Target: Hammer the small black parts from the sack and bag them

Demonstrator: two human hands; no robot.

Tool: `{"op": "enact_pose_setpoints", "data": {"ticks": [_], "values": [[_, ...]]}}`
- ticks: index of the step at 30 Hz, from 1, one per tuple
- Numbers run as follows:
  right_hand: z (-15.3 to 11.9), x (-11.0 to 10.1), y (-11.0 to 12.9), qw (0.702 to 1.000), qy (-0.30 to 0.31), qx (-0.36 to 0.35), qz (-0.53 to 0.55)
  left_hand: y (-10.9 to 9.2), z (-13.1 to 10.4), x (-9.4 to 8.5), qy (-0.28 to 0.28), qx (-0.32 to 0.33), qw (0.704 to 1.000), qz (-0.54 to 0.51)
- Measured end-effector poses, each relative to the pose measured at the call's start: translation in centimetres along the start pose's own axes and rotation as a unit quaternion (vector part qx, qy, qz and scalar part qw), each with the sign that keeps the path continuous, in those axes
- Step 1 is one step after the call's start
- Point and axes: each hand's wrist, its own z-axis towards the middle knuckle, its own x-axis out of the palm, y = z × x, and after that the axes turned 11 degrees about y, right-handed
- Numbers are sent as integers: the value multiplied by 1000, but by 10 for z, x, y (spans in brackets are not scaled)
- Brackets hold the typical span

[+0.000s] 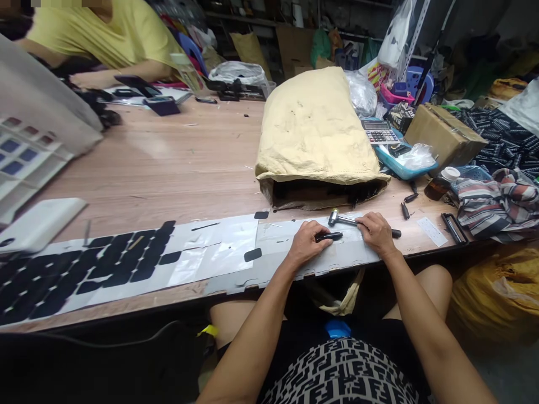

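Note:
My left hand (309, 242) is closed around a small black cylindrical piece (329, 237), which points to the right just above the grey-white board (286, 238). In my right hand (377, 233) is a small hammer (347, 220), gripped by its handle. The hammer's metal head lies to the left, behind the black piece, and the dark handle end sticks out right of the hand. Left of my hands, a white sheet (236, 235) carries rows of flat black rounded pieces (105, 264). Two more such pieces lie apart near the sheet's right edge.
A large yellow sack (311, 129) with a dark opening stands behind my hands. To the right are a calculator (380, 133), a blue basket (406, 168), a cardboard box (446, 134) and a heap of black parts (492, 132). A person in a yellow shirt (113, 33) sits across the table.

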Motion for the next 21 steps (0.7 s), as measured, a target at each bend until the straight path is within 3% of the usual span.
{"op": "enact_pose_setpoints", "data": {"ticks": [9,13,17,21], "values": [[-4,3,2,1000,0,13,-7,-1,-3,-1,2,1,999,-34],[-3,3,2,1000,4,20,-2,-11,-7,-8,-8,2,999,-50],[-3,3,3,1000,14,24,-5,-34,-44,-5,10,38,993,-112],[-3,3,5,999,23,30,-6,-46,-100,29,139,18,975,-169]]}}
